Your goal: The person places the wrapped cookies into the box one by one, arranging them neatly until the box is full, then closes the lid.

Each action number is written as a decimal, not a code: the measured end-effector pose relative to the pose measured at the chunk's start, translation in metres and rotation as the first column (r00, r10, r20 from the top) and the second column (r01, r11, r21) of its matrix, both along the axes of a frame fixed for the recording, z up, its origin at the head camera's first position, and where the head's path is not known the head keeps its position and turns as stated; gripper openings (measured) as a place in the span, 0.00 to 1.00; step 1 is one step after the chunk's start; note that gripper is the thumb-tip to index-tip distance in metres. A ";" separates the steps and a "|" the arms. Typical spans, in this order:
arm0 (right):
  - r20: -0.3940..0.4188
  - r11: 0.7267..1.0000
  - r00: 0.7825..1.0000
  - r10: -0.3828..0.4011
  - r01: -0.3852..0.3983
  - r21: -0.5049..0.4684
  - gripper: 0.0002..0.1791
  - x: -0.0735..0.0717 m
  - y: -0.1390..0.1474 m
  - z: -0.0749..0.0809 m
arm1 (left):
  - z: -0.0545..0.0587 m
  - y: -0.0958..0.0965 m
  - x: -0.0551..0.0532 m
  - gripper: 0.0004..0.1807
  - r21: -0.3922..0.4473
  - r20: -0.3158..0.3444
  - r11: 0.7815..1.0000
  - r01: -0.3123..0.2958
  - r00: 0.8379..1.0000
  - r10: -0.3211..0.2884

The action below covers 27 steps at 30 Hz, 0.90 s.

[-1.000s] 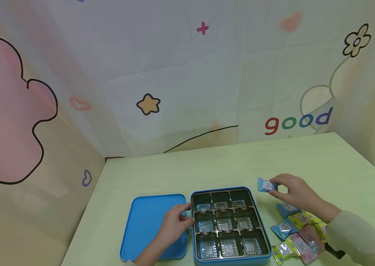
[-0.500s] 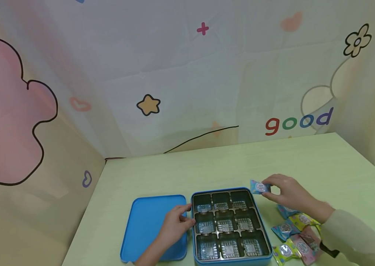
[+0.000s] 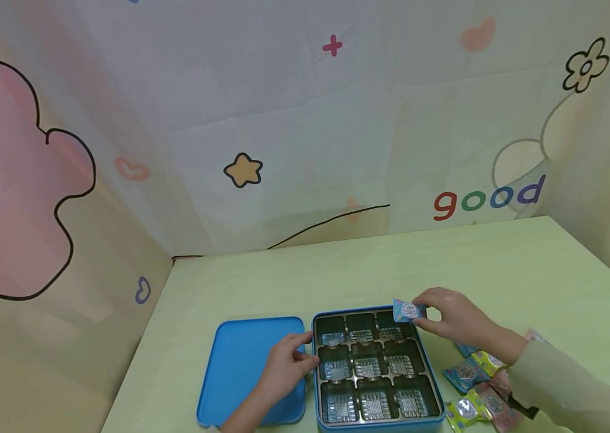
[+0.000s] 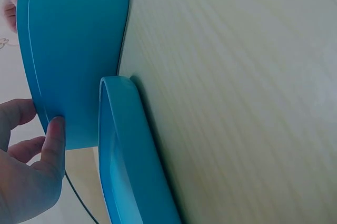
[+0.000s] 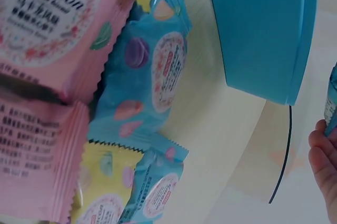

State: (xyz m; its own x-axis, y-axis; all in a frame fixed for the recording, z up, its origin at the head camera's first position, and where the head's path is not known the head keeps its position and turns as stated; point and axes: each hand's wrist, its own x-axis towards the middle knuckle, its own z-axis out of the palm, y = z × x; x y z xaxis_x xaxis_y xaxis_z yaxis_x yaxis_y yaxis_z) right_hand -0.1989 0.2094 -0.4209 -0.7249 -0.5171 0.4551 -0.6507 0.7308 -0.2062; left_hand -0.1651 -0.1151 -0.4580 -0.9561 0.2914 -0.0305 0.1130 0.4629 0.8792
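My right hand pinches a small blue wrapped macaron packet between thumb and fingers. It is over the far right corner of a blue tin, whose dark insert has several compartments, all without packets. At the edge of the right wrist view, the right fingers hold the same packet. My left hand touches the tin's left side, fingers and thumb spread along it. In the left wrist view the thumb lies against the tin's blue outer wall.
A blue lid lies left of the tin, partly under the left forearm. To the right is a pile of wrapped packets: blue, yellow and pink, partly behind the right sleeve. A printed cloth hangs behind the table.
My right hand has moved left with the blue packet, from beside the tin to over its far right corner. My left hand has stayed at the tin's left side.
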 end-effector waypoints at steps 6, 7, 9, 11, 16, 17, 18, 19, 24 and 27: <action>0.083 0.999 0.996 -0.022 0.019 0.042 0.14 0.003 -0.010 0.004 | 0.000 0.000 0.000 0.27 0.004 0.009 1.000 0.000 1.000 0.000; 0.090 0.998 0.996 -0.026 0.022 0.050 0.14 0.003 -0.012 0.005 | 0.000 0.000 0.000 0.27 0.005 0.010 1.000 0.000 1.000 0.000; 0.093 0.998 0.995 -0.023 0.017 0.067 0.13 0.004 -0.015 0.006 | 0.000 0.000 -0.001 0.27 0.007 0.012 1.000 -0.001 1.000 0.001; 0.087 0.997 0.996 -0.018 0.011 0.075 0.13 0.005 -0.018 0.006 | 0.000 0.000 -0.001 0.27 0.010 0.014 1.000 -0.002 1.000 0.002; 0.074 0.996 0.997 -0.014 0.007 0.094 0.14 0.004 -0.026 0.005 | 0.000 0.000 0.000 0.27 0.010 0.012 1.000 -0.009 1.000 0.009; 0.072 0.995 0.997 -0.013 0.006 0.096 0.14 0.004 -0.027 0.005 | 0.000 0.000 0.000 0.27 0.010 0.010 1.000 -0.009 1.000 0.009; 0.072 0.995 0.997 -0.010 0.003 0.095 0.14 0.004 -0.028 0.005 | 0.000 0.000 0.000 0.27 0.010 0.010 1.000 -0.008 1.000 0.008; 0.070 0.996 0.998 -0.006 -0.001 0.094 0.14 0.004 -0.029 0.006 | 0.000 0.000 0.000 0.27 0.010 0.009 1.000 -0.007 1.000 0.007; 0.052 0.996 0.998 0.017 -0.021 0.088 0.13 0.003 -0.035 0.007 | -0.001 -0.001 0.000 0.27 0.009 0.006 1.000 -0.006 1.000 0.006; 0.054 0.995 0.998 0.023 -0.028 0.097 0.13 0.002 -0.039 0.008 | -0.001 -0.001 -0.001 0.27 0.008 0.005 1.000 -0.009 1.000 0.009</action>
State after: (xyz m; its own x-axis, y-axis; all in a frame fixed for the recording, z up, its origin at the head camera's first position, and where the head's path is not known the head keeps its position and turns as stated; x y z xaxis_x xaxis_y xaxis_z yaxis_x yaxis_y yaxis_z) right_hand -0.1970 0.1707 -0.4132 -0.7327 -0.5758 0.3626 -0.6594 0.7325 -0.1693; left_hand -0.1658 -0.1160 -0.4593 -0.9587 0.2827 -0.0324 0.1047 0.4565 0.8835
